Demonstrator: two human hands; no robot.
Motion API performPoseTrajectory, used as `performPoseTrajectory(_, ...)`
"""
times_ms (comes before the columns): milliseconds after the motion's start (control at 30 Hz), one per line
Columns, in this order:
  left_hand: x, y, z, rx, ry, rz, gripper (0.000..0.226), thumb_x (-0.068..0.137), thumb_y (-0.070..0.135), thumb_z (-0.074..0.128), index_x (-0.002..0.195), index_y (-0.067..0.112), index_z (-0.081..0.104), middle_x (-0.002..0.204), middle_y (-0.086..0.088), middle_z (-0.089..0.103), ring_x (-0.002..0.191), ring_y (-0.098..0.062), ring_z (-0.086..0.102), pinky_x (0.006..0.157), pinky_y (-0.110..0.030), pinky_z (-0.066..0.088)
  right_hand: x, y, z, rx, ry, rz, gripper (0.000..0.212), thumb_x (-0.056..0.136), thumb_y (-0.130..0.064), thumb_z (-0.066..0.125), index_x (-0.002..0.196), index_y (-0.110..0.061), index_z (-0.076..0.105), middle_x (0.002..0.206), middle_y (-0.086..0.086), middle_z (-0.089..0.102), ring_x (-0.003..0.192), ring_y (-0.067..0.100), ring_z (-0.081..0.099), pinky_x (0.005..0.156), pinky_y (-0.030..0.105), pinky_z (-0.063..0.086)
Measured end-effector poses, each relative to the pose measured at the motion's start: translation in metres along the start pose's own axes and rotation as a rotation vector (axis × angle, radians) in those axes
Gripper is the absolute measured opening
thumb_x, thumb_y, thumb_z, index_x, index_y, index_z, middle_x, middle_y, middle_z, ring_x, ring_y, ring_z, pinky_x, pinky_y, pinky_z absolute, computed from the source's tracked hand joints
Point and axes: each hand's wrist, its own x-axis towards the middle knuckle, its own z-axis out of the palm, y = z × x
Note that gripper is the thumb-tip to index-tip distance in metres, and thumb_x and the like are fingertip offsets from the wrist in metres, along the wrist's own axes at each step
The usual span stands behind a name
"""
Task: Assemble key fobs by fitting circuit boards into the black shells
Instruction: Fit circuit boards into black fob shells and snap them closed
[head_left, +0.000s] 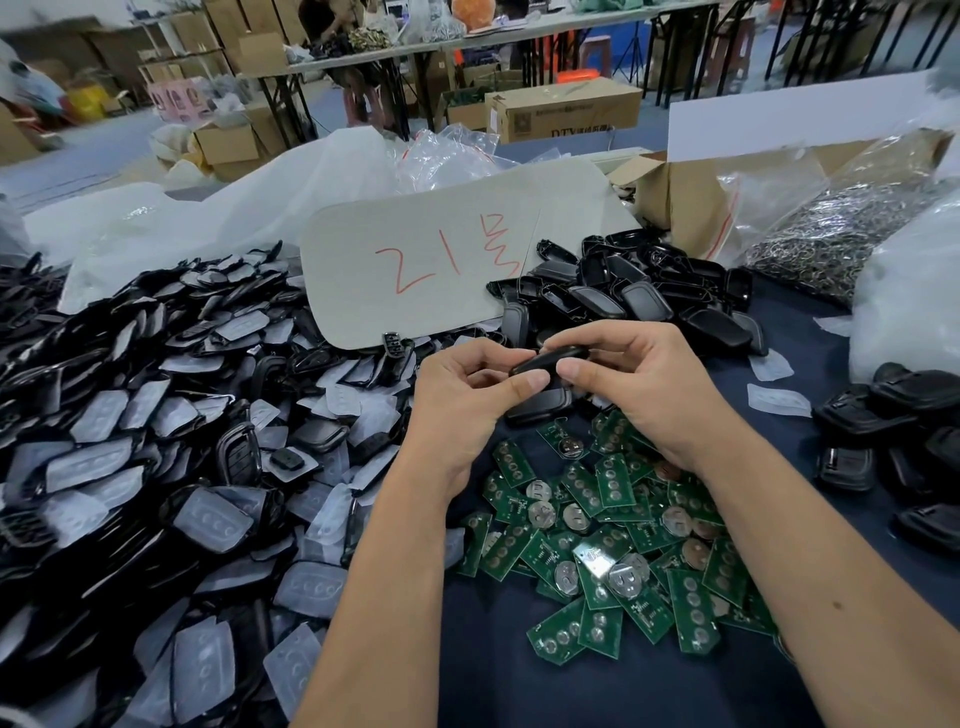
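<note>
On the blue table (597, 691) I see one large shell heap (130, 467) left, a smaller one (639, 296) behind, and roughly forty boards (613, 545). My left hand (457, 410) and right hand (639, 384) pinch one shell (545, 358) together above the boards; any board inside is probably hidden. Press edges evenly, thumbs opposed, until seated.

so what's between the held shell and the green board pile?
Head view: another black shell lies on the blue cloth, right under the held shell, before the board pile starts.
</note>
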Motion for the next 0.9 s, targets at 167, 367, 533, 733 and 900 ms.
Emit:
performPoseTrajectory(167,-0.0001,-0.0007,-0.0035,0.020,-0.016,0.002,0.024,0.079,0.001,0.085,0.077,0.024,0.079,0.078,-0.015,0.072,0.073,-0.024,0.069,0.072,-0.040,0.063,-0.0010,-0.0014,0.0013,0.014,-0.030,0.011,0.020,0.094,-0.002,0.073,0.105,-0.017,0.080,0.100,0.017,0.078,0.103,0.049,0.067,0.096,0.058,0.057)
performPoseTrajectory(367,-0.0006,0.0011,-0.0074,0.049,0.000,0.021,0.020,0.079,0.003,0.086,0.080,0.022,0.081,0.088,-0.032,0.072,0.078,-0.033,0.067,0.085,-0.060,0.058,-0.0012,-0.0050,0.0042,-0.008,-0.026,-0.003,0.019,0.092,-0.002,0.076,0.100,-0.019,0.080,0.092,0.021,0.076,0.082,0.026,0.068,0.084,0.048,0.058)
performPoseTrajectory(533,-0.0007,0.0004,-0.0102,0.037,0.004,0.045,0.019,0.081,0.001,0.083,0.092,0.017,0.083,0.094,-0.015,0.079,0.092,-0.039,0.075,0.092,-0.053,0.061,-0.0015,-0.0023,0.0049,-0.034,0.020,-0.001,0.021,0.091,-0.002,0.077,0.100,-0.021,0.080,0.093,0.009,0.078,0.086,0.020,0.068,0.079,0.050,0.058)
performPoseTrajectory(733,0.0008,-0.0003,-0.0095,0.053,0.044,0.111,0.024,0.079,0.000,0.085,0.076,0.023,0.081,0.084,-0.007,0.080,0.077,-0.018,0.075,0.076,-0.028,0.061,-0.0002,0.0003,0.0049,-0.024,0.014,0.004,0.020,0.095,-0.009,0.074,0.101,-0.027,0.080,0.091,0.004,0.077,0.081,0.018,0.068,0.081,0.038,0.056)
performPoseTrajectory(900,0.0023,-0.0007,-0.0059,0.084,0.040,0.137,0.032,0.082,0.000,0.083,0.073,0.031,0.080,0.081,-0.001,0.079,0.077,-0.015,0.072,0.076,-0.027,0.059,-0.0006,0.0007,0.0063,0.017,0.030,0.004,0.017,0.089,-0.008,0.081,0.099,-0.021,0.080,0.090,0.003,0.079,0.082,0.015,0.072,0.078,0.029,0.056)
